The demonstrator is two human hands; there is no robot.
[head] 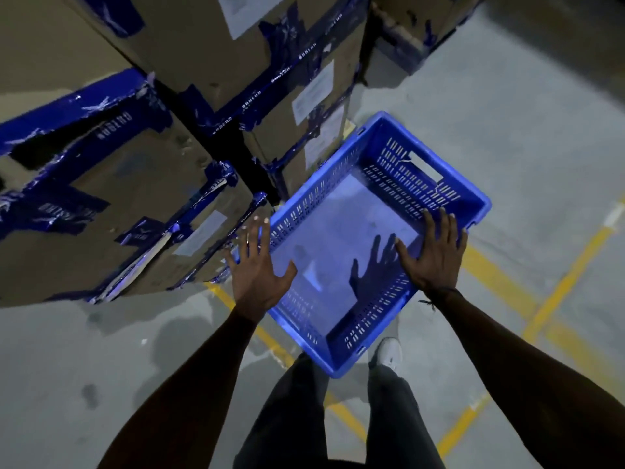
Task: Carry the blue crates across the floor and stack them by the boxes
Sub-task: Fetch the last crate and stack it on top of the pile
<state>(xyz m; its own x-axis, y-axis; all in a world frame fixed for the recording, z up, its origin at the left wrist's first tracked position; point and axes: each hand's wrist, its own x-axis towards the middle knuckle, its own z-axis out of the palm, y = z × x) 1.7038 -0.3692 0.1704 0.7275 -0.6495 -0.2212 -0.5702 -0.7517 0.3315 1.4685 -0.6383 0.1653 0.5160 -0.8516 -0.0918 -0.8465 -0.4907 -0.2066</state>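
Note:
A blue slotted crate (pixel 341 211) sits low in front of me, right beside the stacked cardboard boxes (pixel 209 66); it holds nothing. My left hand (pixel 257 265) hovers over the crate's left rim with its fingers spread and straight. My right hand (pixel 434 252) is spread over the crate's right rim, fingers straight, casting a shadow on the crate floor. I cannot tell whether either hand touches the rim. Neither hand grips anything.
Brown boxes bound with blue tape (pixel 84 184) fill the left and top of the view. The grey concrete floor (pixel 507 130) carries yellow lines (pixel 568 286). My legs and a white shoe (pixel 389 353) are just below the crate.

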